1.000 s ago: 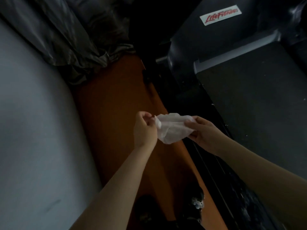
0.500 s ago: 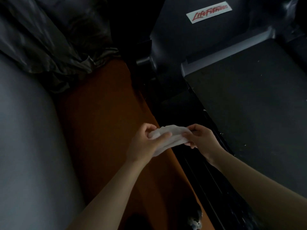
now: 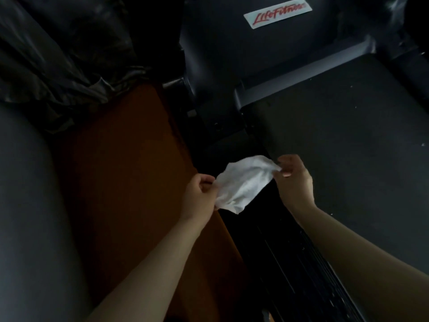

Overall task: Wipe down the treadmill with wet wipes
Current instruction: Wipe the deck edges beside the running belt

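Head view: the left hand (image 3: pixel 201 198) and right hand (image 3: pixel 293 180) each pinch an edge of the wet wipe (image 3: pixel 243 185), stretched above the treadmill (image 3: pixel 348 140) side rail at six o'clock. Limp, light, probably slick; corners offer the surest hold.

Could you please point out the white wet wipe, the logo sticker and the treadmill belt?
White crumpled wet wipe (image 3: pixel 243 184): head view, its middle.
White red-lettered logo sticker (image 3: pixel 277 13): head view, its centre.
Dark flat treadmill belt (image 3: pixel 348 140): head view, bare surface.
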